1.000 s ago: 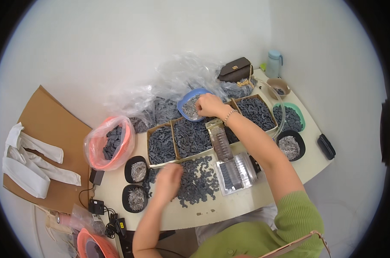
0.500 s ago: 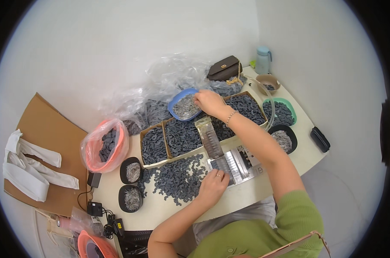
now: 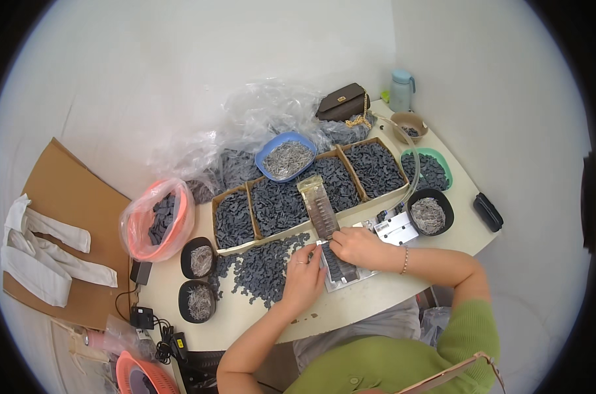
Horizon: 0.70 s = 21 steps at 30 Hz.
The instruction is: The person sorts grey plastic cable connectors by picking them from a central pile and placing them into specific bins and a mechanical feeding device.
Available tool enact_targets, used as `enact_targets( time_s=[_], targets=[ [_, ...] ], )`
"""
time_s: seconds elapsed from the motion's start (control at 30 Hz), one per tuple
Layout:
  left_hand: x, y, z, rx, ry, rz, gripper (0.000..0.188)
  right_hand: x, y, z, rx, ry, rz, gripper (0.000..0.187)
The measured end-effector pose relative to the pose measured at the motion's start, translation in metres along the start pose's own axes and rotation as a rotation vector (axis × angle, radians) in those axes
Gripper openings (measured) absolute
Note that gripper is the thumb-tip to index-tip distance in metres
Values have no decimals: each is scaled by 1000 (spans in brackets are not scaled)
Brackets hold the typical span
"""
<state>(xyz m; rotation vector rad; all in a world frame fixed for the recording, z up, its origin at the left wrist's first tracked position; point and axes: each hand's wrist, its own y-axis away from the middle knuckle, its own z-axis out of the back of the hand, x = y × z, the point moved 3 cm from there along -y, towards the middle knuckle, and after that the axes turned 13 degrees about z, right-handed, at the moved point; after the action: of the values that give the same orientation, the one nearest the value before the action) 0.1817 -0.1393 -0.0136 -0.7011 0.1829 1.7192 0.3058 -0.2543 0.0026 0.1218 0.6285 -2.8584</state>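
Observation:
My left hand (image 3: pixel 303 281) is closed, its fingers together beside the left edge of a metal fixture (image 3: pixel 346 284) filled with rows of dark grey pieces. Over the fixture's far left part, my right hand (image 3: pixel 360 249) has its fingers pinched close to the left fingertips. Whatever either hand holds is too small or hidden to name. A clear ribbed chute (image 3: pixel 319 207) runs away from the fixture toward the divided cardboard box. Loose dark grey pieces (image 3: pixel 265 269) lie spread on the table to the left of my left hand. Beyond the box rests a blue tray (image 3: pixel 260 159) of thin metal pins.
The cardboard box (image 3: pixel 291 232) holds many grey pieces. Black bowls of pins stand at left (image 3: pixel 182 303) and right (image 3: pixel 450 217). A green tray (image 3: pixel 449 172), black case (image 3: pixel 488 211), brown bag (image 3: pixel 342 104) and blue flask (image 3: pixel 401 92) are at right and far. A bag-lined pink basket (image 3: pixel 132 226) stands left.
My right hand has left the blue tray and come down to the fixture beside my left hand. The left hand has shifted slightly left and up, along the fixture's edge.

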Motion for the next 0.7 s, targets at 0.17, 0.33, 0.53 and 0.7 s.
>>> enact_targets(
  time_s=[0.17, 0.33, 0.53, 0.7],
  targets=[
    [-4, 9, -24, 69, -150, -45, 67, 4, 8, -11, -56, -31, -24, 14],
    [-8, 7, -28, 62, -169, -66, 70, -3, 19, -6, -127, -180, -117, 25],
    [-10, -2, -20, 74, -218, -49, 68, -2, 34, 6, -117, -155, -208, 30],
    [-12, -6, -16, 48, -183, -32, 67, 11, 32, 10, -124, -106, -154, 30]
  ],
)
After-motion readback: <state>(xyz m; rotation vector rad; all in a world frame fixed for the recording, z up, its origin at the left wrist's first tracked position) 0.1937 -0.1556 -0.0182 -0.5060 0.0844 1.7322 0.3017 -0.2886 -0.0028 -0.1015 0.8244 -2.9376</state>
